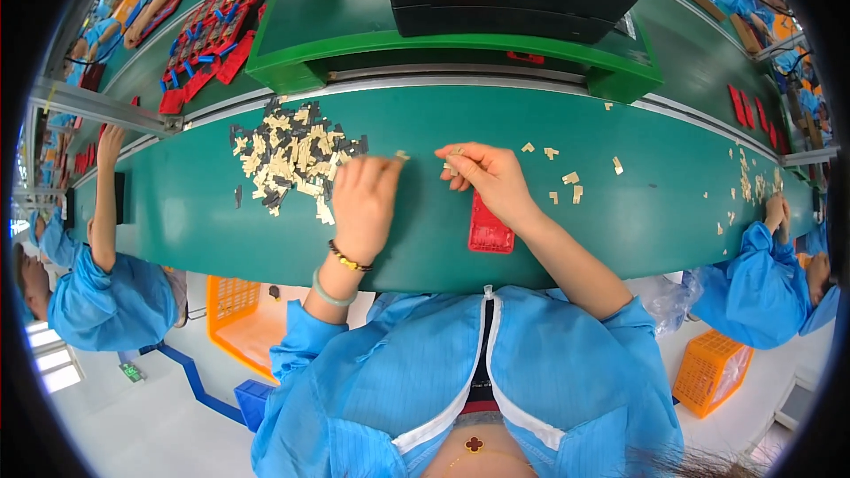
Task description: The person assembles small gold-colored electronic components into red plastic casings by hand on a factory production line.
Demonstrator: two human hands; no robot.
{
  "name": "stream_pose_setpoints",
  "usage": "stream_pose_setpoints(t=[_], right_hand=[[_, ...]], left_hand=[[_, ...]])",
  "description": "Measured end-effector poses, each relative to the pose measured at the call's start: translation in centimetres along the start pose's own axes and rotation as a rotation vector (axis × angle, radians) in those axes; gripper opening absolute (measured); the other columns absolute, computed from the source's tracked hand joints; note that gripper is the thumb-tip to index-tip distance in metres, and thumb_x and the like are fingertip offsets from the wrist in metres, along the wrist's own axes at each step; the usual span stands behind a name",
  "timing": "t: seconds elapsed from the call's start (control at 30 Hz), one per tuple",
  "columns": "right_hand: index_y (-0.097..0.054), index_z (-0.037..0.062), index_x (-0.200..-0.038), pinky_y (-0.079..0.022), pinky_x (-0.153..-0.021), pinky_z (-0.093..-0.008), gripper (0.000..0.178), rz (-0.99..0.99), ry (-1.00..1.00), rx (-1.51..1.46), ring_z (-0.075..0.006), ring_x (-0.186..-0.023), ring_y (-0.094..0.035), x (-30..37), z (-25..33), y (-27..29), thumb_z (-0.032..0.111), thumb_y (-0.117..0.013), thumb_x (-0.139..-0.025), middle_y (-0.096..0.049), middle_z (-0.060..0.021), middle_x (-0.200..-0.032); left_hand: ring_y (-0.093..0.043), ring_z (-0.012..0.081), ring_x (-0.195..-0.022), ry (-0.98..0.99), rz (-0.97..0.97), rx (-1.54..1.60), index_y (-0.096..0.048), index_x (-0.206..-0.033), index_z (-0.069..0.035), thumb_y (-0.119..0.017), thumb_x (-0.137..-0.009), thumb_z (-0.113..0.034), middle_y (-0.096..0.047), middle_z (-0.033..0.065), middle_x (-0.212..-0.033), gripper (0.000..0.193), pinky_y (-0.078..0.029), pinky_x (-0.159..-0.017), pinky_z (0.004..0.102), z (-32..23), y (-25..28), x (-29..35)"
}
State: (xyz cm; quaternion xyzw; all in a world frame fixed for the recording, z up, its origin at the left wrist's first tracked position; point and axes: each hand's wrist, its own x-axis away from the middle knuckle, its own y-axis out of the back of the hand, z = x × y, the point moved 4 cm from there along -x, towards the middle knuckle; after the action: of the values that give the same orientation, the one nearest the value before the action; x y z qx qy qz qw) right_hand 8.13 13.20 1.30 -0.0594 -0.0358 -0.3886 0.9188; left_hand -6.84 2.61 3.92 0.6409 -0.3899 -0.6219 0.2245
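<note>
My left hand (363, 204) is closed at the fingertips on a small cream-coloured piece (401, 156), just right of a heaped pile of cream and black pieces (297, 158). Opposite it, my right hand (498, 179) pinches another small cream piece (455, 152) between thumb and fingers. A gap separates the two hands. Under my right wrist a red plastic case (490, 228) lies on the green work surface (416, 252), partly covered by the hand. To the right of that hand, several loose cream pieces (571, 179) are scattered about.
A raised green shelf (274, 71) with a black box (513, 4) stands beyond the work surface. Red cases with blue parts (208, 40) lie at the far left. Co-workers' arms (106, 204) show at both sides. Orange baskets (232, 305) stand below the near edge.
</note>
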Motion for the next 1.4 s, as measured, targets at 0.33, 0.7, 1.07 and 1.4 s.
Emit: stream_pose_setpoints(t=[0.33,0.7,1.07,1.4], right_hand=[[-0.066,0.0050,-0.097,-0.048,-0.076,-0.0317,0.018,-0.113,0.080,-0.123,-0.0180,-0.089,-0.058,1.1,0.7,0.0,0.014,-0.070,-0.082,-0.060,-0.0072,-0.100],[-0.068,0.0048,-0.095,-0.047,-0.065,-0.0311,0.017,-0.306,0.747,0.809,-0.0227,-0.075,-0.057,4.4,3.9,1.1,0.007,-0.069,-0.078,-0.062,-0.0047,-0.084],[-0.068,0.0009,-0.098,-0.051,-0.063,-0.0310,0.018,-0.236,0.772,0.879,-0.0226,-0.070,-0.063,5.8,4.4,1.5,0.005,-0.066,-0.080,-0.069,-0.0100,-0.087],[-0.067,-0.0023,-0.094,-0.048,-0.060,-0.0223,0.020,-0.085,0.067,-0.158,-0.0079,-0.069,-0.060,5.8,0.8,2.1,0.010,-0.052,-0.096,-0.067,-0.0052,-0.078]], left_hand=[[-0.062,0.0117,-0.079,0.700,0.275,1.263,-0.065,-0.106,0.002,-0.061,-0.091,-0.008,-0.069,0.0078,-0.092,0.018,-0.048,-0.066,0.0236,-1.6,-3.7,-1.2],[-0.058,0.0108,-0.080,0.840,0.443,1.517,-0.068,-0.100,-0.002,-0.062,-0.091,-0.007,-0.068,0.0063,-0.096,0.012,-0.046,-0.069,0.0233,-3.1,-3.9,-1.3],[-0.052,0.0269,-0.116,0.621,0.267,1.359,-0.071,-0.092,-0.005,-0.069,-0.079,-0.006,-0.062,0.0071,-0.120,0.013,-0.038,-0.101,0.0386,-4.7,-3.2,-2.2],[-0.055,0.0276,-0.110,0.248,0.092,1.055,-0.071,-0.084,-0.007,-0.071,-0.074,-0.001,-0.067,0.0059,-0.112,0.012,-0.042,-0.096,0.0385,-5.4,-2.2,-3.1]])
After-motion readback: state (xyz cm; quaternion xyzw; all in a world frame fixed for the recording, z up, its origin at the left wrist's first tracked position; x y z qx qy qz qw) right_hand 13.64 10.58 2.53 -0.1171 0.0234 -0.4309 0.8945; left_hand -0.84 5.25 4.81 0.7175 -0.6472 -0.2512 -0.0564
